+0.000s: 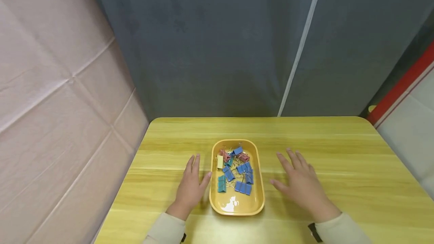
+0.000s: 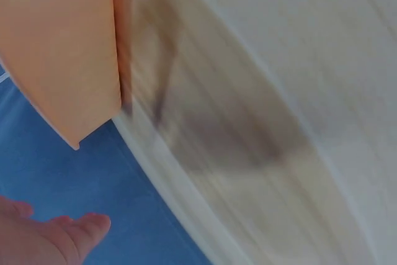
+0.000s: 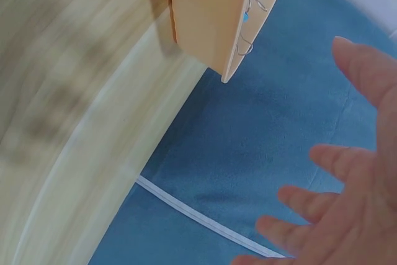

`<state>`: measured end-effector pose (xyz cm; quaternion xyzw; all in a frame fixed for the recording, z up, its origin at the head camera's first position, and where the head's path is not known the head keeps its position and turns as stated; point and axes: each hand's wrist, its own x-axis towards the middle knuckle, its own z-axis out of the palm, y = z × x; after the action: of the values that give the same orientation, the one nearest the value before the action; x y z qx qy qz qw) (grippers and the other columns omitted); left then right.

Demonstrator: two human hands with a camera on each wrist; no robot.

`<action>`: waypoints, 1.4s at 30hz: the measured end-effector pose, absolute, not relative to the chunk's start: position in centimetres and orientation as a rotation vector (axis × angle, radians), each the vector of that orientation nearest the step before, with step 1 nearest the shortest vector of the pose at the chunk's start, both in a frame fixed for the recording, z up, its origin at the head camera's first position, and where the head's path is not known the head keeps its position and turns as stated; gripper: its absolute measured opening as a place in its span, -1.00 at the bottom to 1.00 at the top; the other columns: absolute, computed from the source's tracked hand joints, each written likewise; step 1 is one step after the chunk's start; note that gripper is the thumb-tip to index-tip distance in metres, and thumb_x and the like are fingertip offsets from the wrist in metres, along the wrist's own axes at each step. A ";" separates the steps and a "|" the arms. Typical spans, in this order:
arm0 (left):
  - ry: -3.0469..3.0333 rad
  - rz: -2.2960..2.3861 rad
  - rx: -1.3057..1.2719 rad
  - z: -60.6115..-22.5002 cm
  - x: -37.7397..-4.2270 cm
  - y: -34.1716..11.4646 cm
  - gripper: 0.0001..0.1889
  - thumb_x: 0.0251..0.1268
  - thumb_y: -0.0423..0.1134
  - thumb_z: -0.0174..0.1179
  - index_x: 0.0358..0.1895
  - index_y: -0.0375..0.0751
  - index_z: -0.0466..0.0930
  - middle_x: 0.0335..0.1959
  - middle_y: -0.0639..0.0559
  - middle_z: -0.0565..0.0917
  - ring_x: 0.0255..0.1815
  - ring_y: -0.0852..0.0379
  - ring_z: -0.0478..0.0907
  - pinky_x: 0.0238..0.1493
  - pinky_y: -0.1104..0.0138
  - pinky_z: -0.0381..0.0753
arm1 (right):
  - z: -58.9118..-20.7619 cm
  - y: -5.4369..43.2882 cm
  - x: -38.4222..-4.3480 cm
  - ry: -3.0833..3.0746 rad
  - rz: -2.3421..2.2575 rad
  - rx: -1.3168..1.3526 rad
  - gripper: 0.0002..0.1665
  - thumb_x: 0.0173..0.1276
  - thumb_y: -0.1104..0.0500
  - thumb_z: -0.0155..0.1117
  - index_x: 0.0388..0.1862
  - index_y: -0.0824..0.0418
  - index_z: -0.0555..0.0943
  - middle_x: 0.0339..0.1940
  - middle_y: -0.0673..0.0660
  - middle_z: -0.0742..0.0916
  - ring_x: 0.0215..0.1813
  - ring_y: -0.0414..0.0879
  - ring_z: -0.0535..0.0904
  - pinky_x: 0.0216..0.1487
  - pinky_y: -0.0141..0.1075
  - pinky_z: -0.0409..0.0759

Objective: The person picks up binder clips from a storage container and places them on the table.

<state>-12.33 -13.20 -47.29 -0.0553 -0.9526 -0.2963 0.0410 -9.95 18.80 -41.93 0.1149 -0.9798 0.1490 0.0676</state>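
A yellow-orange tray [image 1: 237,208] sits on the table between both hands, holding several binder clips: blue ones [image 1: 243,188], teal ones [image 1: 222,184], red ones [image 1: 243,157] and a yellow one [image 1: 220,162]. The left hand [image 1: 190,187] is just left of the tray, fingers extended, thumb close to its rim; whether they touch I cannot tell. To the right, apart from the tray, the right hand [image 1: 301,185] has its fingers spread and holds nothing. In the right wrist view, wire handles [image 3: 245,46] of clips stick up past the tray's wall [image 3: 205,17].
The wood-grain table [image 1: 339,153] has rounded far corners. Behind it hangs a dark grey-blue cloth [image 1: 210,48] with a pale strip [image 1: 301,44]. A creased pinkish sheet [image 1: 61,97] covers the left side, and a red-edged white panel [image 1: 410,123] stands at right.
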 end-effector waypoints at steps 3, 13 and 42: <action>-2.911 -0.989 -0.153 -47.6 -12.5 -12.8 -0.21 0.43 0.05 0.03 0.56 -0.14 -0.12 0.52 -0.28 0.01 0.31 -0.40 0.30 0.11 -0.12 0.50 | -42.0 18.6 -10.0 -2.939 0.460 0.357 0.00 0.16 -0.21 0.38 0.45 0.24 0.28 0.44 0.45 0.26 0.40 0.47 0.11 0.21 0.45 0.14; -2.903 -1.104 -0.131 -48.4 -12.7 -11.9 -0.21 0.43 0.07 0.02 0.55 -0.18 -0.11 0.52 -0.26 0.05 0.32 -0.36 0.31 0.23 -0.14 0.37 | -42.1 17.7 -10.2 -2.910 0.494 0.399 -0.01 0.12 -0.16 0.43 0.43 0.25 0.31 0.43 0.42 0.29 0.40 0.43 0.16 0.25 0.38 0.19; -2.881 -1.417 -0.068 -49.7 -13.0 -10.5 -0.24 0.45 0.00 0.02 0.55 -0.16 -0.12 0.49 -0.25 0.13 0.35 -0.34 0.28 0.28 -0.17 0.28 | -43.8 15.4 -11.3 -2.850 0.559 0.628 -0.03 -0.04 -0.09 0.55 0.35 0.22 0.43 0.39 0.33 0.41 0.36 0.32 0.31 0.28 0.23 0.31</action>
<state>-13.05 -10.55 -49.69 -0.0211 -0.8966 -0.4410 -0.0347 -11.31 15.44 -43.83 0.2105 -0.9557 0.1875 0.0849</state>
